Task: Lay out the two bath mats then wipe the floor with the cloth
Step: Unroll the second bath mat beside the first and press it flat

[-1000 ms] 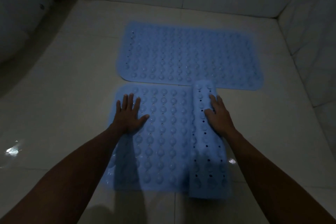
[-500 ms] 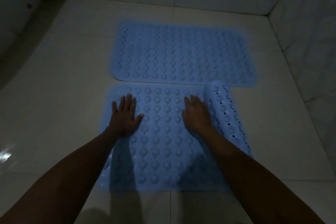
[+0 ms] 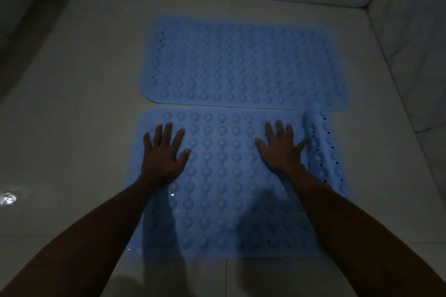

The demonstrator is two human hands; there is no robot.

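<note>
Place: a home bathroom or shower corner, dimly lit.
Floor: large pale glossy tiles (image 3: 84, 103) with grout lines, and a bright wet-looking glint at the left.
Walls: tiled walls (image 3: 410, 19) meeting in a corner at the far right.
Furnishing: two blue studded, perforated bath mats (image 3: 241, 62), side by side on the floor.
</note>
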